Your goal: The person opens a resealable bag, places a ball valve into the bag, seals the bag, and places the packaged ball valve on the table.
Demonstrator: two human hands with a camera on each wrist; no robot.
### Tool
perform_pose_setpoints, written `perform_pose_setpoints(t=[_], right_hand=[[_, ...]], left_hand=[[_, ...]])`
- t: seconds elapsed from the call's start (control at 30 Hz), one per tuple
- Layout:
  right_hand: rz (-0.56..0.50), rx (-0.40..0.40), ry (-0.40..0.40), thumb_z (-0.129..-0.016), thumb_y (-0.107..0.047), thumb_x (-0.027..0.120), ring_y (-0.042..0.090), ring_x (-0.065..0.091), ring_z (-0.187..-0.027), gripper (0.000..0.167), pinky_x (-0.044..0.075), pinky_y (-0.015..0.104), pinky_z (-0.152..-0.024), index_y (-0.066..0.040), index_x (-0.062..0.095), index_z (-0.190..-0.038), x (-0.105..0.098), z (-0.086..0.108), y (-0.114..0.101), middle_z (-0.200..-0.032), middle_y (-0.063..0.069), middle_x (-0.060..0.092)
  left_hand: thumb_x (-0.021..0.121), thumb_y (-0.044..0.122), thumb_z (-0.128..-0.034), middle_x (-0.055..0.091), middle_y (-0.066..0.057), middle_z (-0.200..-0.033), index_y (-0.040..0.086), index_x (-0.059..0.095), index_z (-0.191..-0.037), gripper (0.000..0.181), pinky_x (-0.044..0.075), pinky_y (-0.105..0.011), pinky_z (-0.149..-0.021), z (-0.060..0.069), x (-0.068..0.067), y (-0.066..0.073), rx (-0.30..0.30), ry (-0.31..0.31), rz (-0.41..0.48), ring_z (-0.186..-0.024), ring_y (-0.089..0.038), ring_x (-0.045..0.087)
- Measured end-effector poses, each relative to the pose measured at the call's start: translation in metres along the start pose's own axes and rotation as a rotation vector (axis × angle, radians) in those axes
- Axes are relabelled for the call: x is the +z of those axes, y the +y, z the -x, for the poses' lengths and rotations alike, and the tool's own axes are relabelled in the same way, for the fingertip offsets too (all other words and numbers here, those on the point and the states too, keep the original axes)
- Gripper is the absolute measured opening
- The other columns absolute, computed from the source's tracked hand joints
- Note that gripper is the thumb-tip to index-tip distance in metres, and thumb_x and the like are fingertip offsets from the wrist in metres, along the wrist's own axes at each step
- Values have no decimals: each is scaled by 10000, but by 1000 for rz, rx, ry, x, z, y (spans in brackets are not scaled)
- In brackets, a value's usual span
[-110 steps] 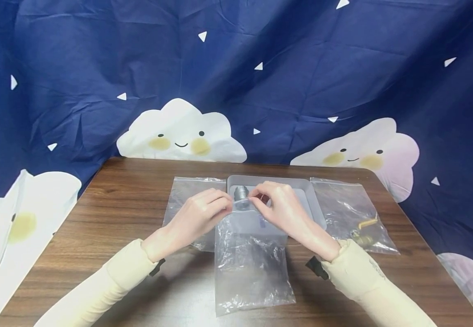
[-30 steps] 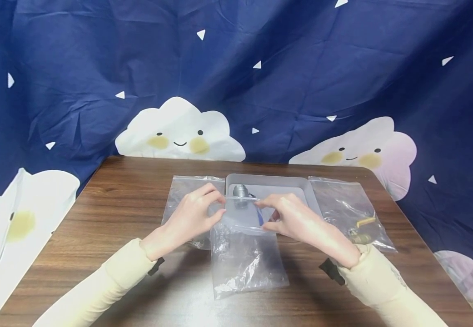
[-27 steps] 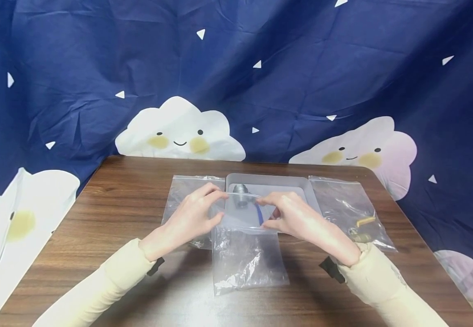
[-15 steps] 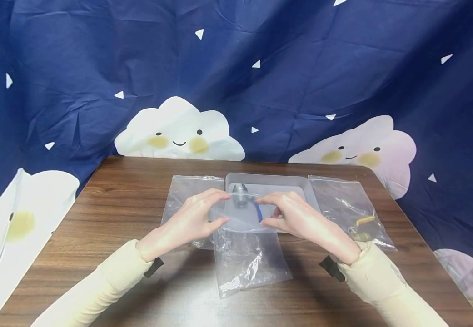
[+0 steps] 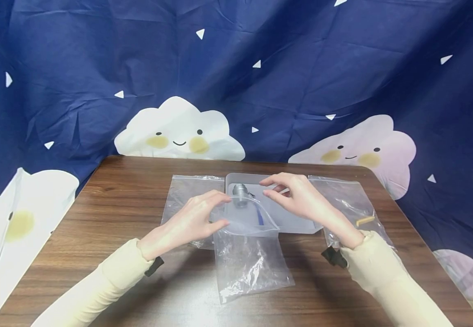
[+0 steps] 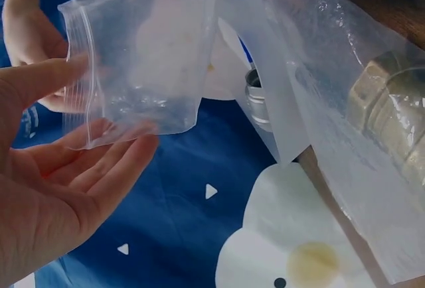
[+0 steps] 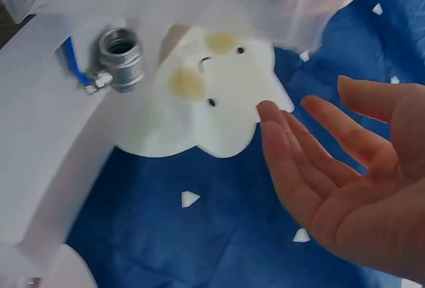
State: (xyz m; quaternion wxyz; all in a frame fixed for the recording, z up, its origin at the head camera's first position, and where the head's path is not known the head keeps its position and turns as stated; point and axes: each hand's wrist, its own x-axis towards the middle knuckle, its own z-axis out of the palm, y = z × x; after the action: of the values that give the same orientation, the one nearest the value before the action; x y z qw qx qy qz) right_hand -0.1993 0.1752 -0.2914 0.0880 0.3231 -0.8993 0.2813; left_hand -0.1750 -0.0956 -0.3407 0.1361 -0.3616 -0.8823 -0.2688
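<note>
My left hand [image 5: 191,218] holds a clear zip-lock bag [image 5: 252,268] at the left end of its mouth. Thumb and fingers lie on either side of the plastic in the left wrist view. The bag's mouth gapes, and the bag hangs toward the table's front, with nothing visible inside. My right hand [image 5: 297,195] is apart from the bag, fingers loosely bent and holding nothing, over the right part of a grey tray [image 5: 312,200]. In the tray lies a silver threaded valve [image 7: 121,59] with a blue lever [image 7: 74,62], partly seen through the bag in the head view.
A second clear bag [image 5: 179,190] lies left of the tray; a brass-coloured hex fitting [image 6: 388,95] shows in a bag in the left wrist view. On the right, another bag [image 5: 342,195] holds a yellow lever [image 5: 365,221]. The wooden table [image 5: 121,195] ends at a blue curtain [image 5: 236,68].
Earlier both hands were at the bag's mouth, spreading it. My right hand has let go and moved up and right over the tray. My left hand has stayed nearly in place.
</note>
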Motion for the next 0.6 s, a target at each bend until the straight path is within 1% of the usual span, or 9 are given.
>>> perform_pose_setpoints(t=[0.1,0.2,0.27,0.43,0.6], right_hand=[[-10,54,-24,-917,-128,695,237,749,-864,206,621,364,-792,-60,715,-1110,2,-6,13,-1087,122,753],[-11,100,-66,-916,-141,695,266,742,-894,209,614,390,-811,-53,709,-1105,7,-14,27,-1080,130,752],[-14,145,-101,-913,-155,697,270,739,-899,221,609,394,-805,-59,706,-1112,10,-19,36,-1074,124,753],[-11,254,-203,-895,-194,705,237,736,-893,256,591,335,-758,-79,699,-1124,19,-32,57,-1047,91,757],[-25,304,-269,-858,-184,720,224,716,-905,294,566,259,-736,-51,701,-1119,32,-43,76,-1027,97,759]], left_hand=[[816,203,-803,683,-93,-1203,34,628,-1216,484,586,-339,-913,0,1,0,5,-5,6,-1043,-205,701],[814,218,-808,683,-87,-1196,35,627,-1214,483,586,-334,-909,1,2,-1,5,-10,3,-1035,-196,700],[812,222,-810,684,-83,-1189,36,626,-1211,480,586,-330,-904,1,2,-1,10,-13,-1,-1030,-192,700],[814,219,-807,689,-70,-1163,37,626,-1204,475,589,-323,-886,1,2,-2,34,-23,-4,-1018,-188,697],[814,240,-808,693,-63,-1157,39,623,-1202,482,588,-317,-882,1,0,-3,58,-41,1,-1017,-198,698]])
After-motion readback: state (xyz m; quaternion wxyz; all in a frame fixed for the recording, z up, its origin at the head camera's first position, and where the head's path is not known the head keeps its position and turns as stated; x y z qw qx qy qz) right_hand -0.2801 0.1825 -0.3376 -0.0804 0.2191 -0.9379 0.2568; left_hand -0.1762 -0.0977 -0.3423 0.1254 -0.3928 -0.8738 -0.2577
